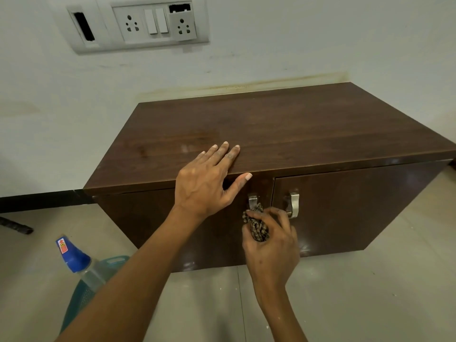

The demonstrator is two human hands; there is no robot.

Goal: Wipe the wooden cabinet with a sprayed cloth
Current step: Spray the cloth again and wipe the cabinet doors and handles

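Wooden cabinet (283,124) is standing on the floor (370,292) ahead. Nearest, at lower left, a teal basket (74,307) is holding a clear bottle (93,277) with a blue cap. Beyond it the right hand (271,248) is gripping the bunched, patterned cloth (257,229), fingers curled round it, and pressing it against the lower end of the left door's metal handle (253,201). The hand is covering the contact, so whether the cloth is wrapping the handle or only touching it is unclear. The handle is running up and down, so the next wipe is probably following that line. The right door's handle (293,204) is waiting just beside. Farther off, the left hand (207,183) is resting open and flat on the cabinet top, thumb hanging over the front edge. A socket panel (138,23) is sitting on the wall behind.
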